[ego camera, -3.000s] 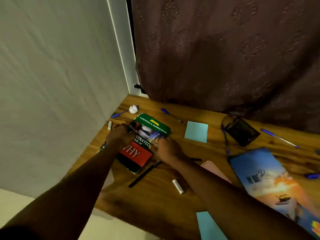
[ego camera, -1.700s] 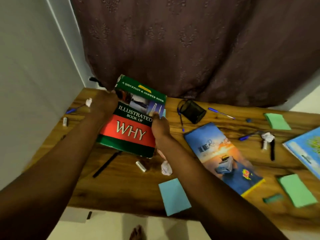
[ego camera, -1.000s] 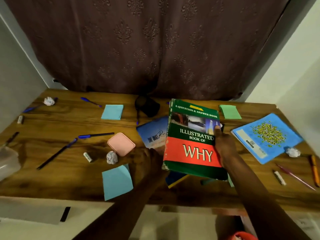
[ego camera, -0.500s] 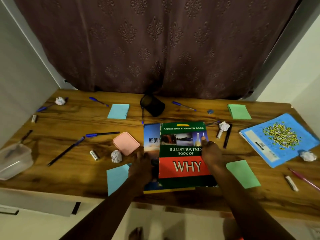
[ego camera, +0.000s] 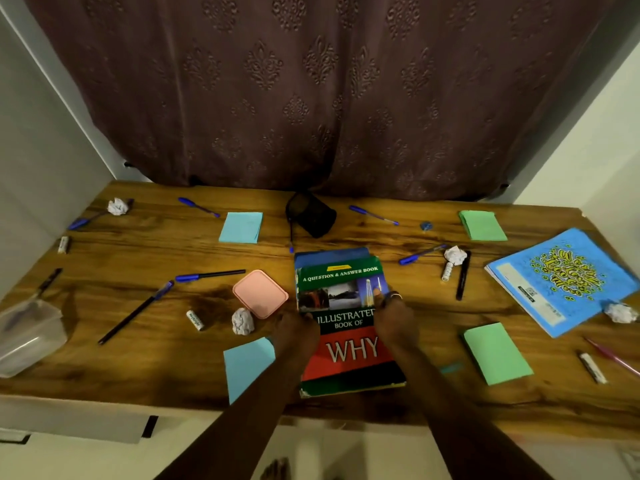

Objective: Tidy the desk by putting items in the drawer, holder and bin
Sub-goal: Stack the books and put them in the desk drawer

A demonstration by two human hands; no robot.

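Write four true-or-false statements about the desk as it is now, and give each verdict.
1. Both the left hand and the right hand touch the WHY book. True.
2. The WHY book lies on top of a blue book. True.
3. The black mesh holder stands upright. False: it lies on its side.
4. The pink case lies to the right of the WHY book. False: it lies to its left.

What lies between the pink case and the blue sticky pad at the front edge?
In the head view, one crumpled paper ball lies between the pink case and the blue sticky pad.
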